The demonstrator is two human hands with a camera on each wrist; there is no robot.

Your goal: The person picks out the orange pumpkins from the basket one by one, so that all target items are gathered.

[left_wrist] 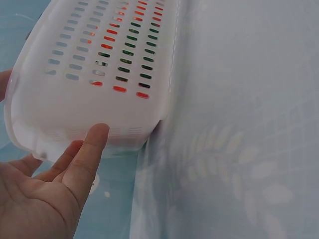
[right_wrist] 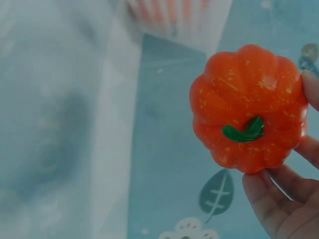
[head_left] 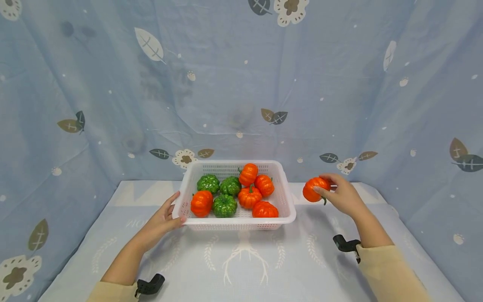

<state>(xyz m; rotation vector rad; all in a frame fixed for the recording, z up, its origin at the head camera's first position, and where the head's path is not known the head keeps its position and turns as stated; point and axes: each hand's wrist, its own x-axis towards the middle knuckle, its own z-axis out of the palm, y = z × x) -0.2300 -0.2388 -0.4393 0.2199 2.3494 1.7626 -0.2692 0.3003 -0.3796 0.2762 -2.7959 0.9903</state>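
Note:
A white plastic basket (head_left: 241, 221) with slotted walls stands on the table. Inside it lie three glossy green pumpkins (head_left: 224, 206) and several small orange pumpkins (head_left: 265, 209). My left hand (head_left: 164, 219) holds the basket at its front left corner, thumb at the rim and the other fingers along the outer left end, as the left wrist view shows. To the right of the basket, my right hand (head_left: 341, 195) grips another orange pumpkin (right_wrist: 249, 107) between thumb and fingers, raised above the table. Its curved green stem (right_wrist: 244, 132) faces the right wrist camera.
A pale patterned cloth covers the table (head_left: 245, 264). Blue curtain fabric (head_left: 226, 84) with leaves and flowers hangs behind the table and along both sides. Black wrist mounts (head_left: 151, 285) are worn on both forearms by the cream sleeves.

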